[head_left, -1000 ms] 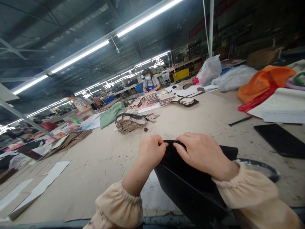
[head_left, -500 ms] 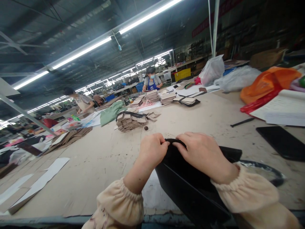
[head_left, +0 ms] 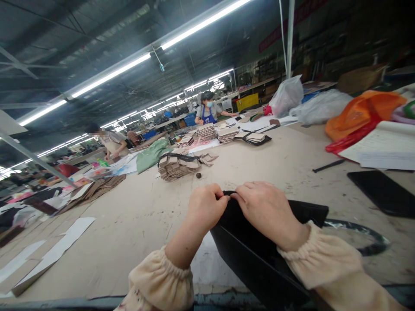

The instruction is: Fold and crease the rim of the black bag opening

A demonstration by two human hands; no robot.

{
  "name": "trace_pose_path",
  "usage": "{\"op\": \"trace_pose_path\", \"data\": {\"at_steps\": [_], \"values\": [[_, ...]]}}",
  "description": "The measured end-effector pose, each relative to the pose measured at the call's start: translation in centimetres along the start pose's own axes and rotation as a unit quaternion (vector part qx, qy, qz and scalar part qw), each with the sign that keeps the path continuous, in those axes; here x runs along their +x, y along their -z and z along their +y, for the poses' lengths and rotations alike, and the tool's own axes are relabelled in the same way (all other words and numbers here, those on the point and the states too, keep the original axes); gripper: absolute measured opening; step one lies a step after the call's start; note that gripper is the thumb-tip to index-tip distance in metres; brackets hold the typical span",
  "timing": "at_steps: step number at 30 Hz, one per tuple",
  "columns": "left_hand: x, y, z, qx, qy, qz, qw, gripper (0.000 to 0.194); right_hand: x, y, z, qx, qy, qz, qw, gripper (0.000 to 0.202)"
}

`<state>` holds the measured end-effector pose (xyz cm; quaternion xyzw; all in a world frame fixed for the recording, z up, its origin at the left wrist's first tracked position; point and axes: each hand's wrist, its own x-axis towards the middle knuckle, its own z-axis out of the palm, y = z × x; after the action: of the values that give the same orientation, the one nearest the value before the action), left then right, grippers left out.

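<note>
A black bag (head_left: 249,263), by its look of leather or something like it, stands tilted at the table's front edge with its mouth towards me. My left hand (head_left: 207,207) pinches the bag's far upper rim between thumb and curled fingers. Close beside it, my right hand (head_left: 264,209) grips the same rim, its thumb nearly touching the left thumb. Both hands are closed on the edge. A black strap or handle loop (head_left: 366,235), partly wrapped in clear plastic, lies on the table to the right of the bag. The bag's inside is too dark to make out.
On the right lie a black phone (head_left: 382,192), a dark rod (head_left: 329,166), an open notebook (head_left: 384,144) and an orange bag (head_left: 366,114). Ahead are bundled brown pieces (head_left: 177,166) and a green cloth (head_left: 152,155). White strips (head_left: 61,246) lie left. Two people work farther off.
My right hand has slid left along the rim, so the two thumbs are now closer together. The person in the blue apron has stretched an arm out sideways.
</note>
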<state>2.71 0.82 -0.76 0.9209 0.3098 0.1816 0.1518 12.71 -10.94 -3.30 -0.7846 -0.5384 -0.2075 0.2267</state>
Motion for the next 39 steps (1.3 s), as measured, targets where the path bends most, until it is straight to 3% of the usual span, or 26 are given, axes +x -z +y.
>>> {"op": "trace_pose_path", "data": {"at_steps": [2,4,7,9,12,17,19,21,26,33,39], "values": [[-0.6,0.3,-0.3,-0.044,-0.005,0.002,0.999,0.016,0.0,0.0,-0.2,0.002,0.001,0.005,1.000,0.020],[-1.2,0.7,-0.8,-0.096,0.002,0.001,0.995,0.042,0.1,-0.1,-0.3,0.004,0.002,0.010,1.000,0.020],[-2.0,1.4,-1.3,-0.113,0.031,-0.058,0.991,0.080,0.1,-0.1,-0.5,0.007,0.008,0.016,1.000,0.019],[-2.3,1.8,-1.5,-0.087,0.053,-0.100,0.990,0.084,0.2,0.1,-0.6,0.009,0.009,0.020,1.000,0.020],[-2.5,2.2,-1.4,-0.069,0.055,-0.110,0.990,0.076,0.0,0.5,-0.8,0.015,0.006,0.012,1.000,0.021],[-2.1,1.8,-1.2,-0.125,0.001,-0.153,0.980,0.070,-0.8,1.4,-0.2,0.005,-0.032,-0.005,0.999,0.018],[-1.9,1.4,-1.1,-0.169,-0.002,-0.134,0.977,0.064,-1.0,1.6,0.3,-0.011,-0.051,-0.007,0.999,0.018],[-1.9,1.0,-0.7,-0.177,0.004,-0.081,0.981,0.053,-1.0,1.7,0.7,-0.020,-0.062,-0.007,0.998,0.019],[-2.2,1.0,0.8,-0.002,-0.032,0.023,0.999,0.029,-1.0,1.5,0.7,-0.008,-0.058,-0.003,0.998,0.019],[-1.9,0.6,1.4,0.076,-0.052,0.067,0.993,0.017,-1.0,1.6,0.6,0.014,-0.051,-0.002,0.999,0.017],[-1.8,0.2,1.0,0.005,-0.078,0.049,0.996,0.005,-1.0,1.5,0.7,0.013,-0.051,0.007,0.999,0.018]]}}
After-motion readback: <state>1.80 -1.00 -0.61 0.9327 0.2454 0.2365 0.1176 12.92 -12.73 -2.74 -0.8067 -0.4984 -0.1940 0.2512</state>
